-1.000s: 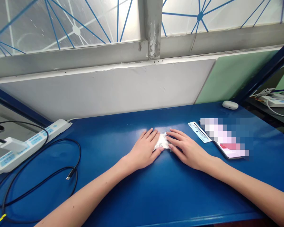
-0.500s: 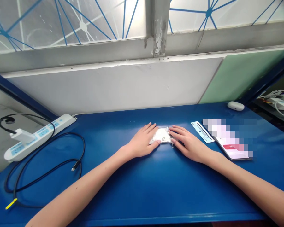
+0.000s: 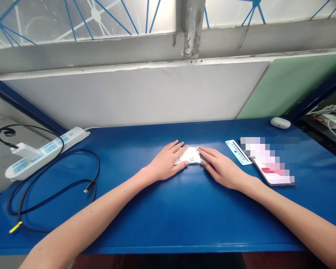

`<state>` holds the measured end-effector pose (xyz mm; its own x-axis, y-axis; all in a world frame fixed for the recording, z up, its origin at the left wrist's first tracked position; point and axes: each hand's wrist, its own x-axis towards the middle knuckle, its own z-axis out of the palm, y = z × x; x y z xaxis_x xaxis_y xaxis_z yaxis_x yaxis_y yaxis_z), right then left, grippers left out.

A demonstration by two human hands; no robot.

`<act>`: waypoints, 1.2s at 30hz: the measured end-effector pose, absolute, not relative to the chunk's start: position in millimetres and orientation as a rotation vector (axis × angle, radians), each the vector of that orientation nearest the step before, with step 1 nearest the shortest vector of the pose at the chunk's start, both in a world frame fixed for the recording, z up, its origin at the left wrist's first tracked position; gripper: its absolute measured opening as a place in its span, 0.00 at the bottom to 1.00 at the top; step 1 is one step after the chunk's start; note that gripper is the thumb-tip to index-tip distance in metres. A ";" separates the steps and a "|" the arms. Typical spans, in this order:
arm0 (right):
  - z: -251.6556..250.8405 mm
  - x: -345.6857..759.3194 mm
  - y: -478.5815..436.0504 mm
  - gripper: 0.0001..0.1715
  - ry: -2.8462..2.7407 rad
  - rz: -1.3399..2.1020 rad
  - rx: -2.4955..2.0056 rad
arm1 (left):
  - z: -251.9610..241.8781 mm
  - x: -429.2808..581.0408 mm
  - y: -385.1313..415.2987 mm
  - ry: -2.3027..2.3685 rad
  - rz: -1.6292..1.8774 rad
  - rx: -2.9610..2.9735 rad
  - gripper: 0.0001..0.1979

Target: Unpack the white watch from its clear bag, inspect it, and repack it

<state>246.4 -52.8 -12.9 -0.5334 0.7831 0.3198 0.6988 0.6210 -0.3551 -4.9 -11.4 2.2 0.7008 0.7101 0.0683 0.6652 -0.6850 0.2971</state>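
Observation:
A small flat white packet in clear, crinkled plastic [image 3: 192, 155] lies on the blue table between my hands, with dark print near its lower edge. A bit of ball chain [image 3: 203, 167] shows at its lower right corner. My left hand [image 3: 169, 160] holds the packet's left end, fingers stretched over the far side and thumb along the near edge. At the right end, my right hand [image 3: 220, 166] grips the plastic edge between its fingers and thumb. The fingertips partly cover both ends.
To the right lie a pale blue printed card [image 3: 239, 152] and a partly pixelated phone-like object [image 3: 274, 175]. A white earbud case [image 3: 280, 123] sits at the back right. On the left are a power strip [image 3: 72, 136], a plugged-in charger [image 3: 26, 151] and a looped black cable [image 3: 58, 191].
The view has tilted down slightly, so more of the table's front edge shows. Both hands stay at the packet, the right fingers now closer together.

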 end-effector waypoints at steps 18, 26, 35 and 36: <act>-10.8 244.7 -51.0 0.24 -2.349 0.205 -1.162 | -5.1 -11.0 -5.0 1.197 0.358 2.627 0.37; -11.5 245.5 -53.8 0.28 -2.414 0.264 -1.211 | -1.8 -9.1 -4.8 1.176 0.164 2.674 0.35; -10.4 245.9 -56.9 0.40 -2.570 0.206 -1.225 | -2.7 -8.4 -6.8 1.183 0.111 2.671 0.33; -10.3 245.6 -56.8 0.41 -2.581 0.186 -1.222 | -3.2 -8.4 -6.7 1.183 0.102 2.670 0.33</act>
